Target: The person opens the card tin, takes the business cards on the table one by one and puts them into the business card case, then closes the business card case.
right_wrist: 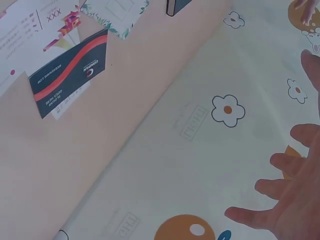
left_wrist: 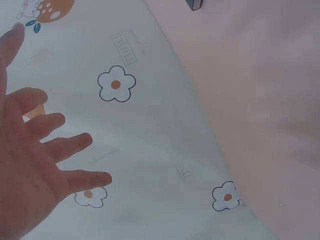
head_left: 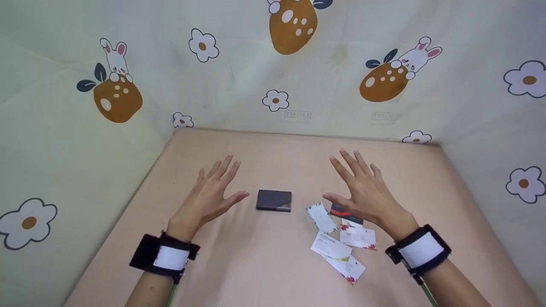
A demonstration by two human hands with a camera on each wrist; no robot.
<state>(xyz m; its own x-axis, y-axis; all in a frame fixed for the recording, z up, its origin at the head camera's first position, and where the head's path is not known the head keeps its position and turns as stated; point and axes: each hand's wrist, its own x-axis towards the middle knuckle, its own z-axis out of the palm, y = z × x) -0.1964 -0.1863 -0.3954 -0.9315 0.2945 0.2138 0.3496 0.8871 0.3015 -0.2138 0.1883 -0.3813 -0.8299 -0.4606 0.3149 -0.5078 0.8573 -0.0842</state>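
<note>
Both hands hover above the table with fingers spread and nothing held. My left hand (head_left: 211, 194) is to the left of a dark card case (head_left: 274, 200), its thumb pointing toward it. On the other side, my right hand (head_left: 369, 196) overlaps part of a black card with a red stripe (head_left: 341, 212) in the head view. Several white business cards (head_left: 332, 247) lie in a loose, overlapping pile below that hand. The right wrist view shows the striped card (right_wrist: 72, 72) more fully, partly over other cards. Only a corner of the case (left_wrist: 195, 4) appears in the left wrist view.
The pinkish table (head_left: 239, 256) is walled at the back and sides by pale cloth (head_left: 239, 81) printed with flowers, rabbits and orange fruit. Each wrist wears a black strap (head_left: 147, 253) with a white patch.
</note>
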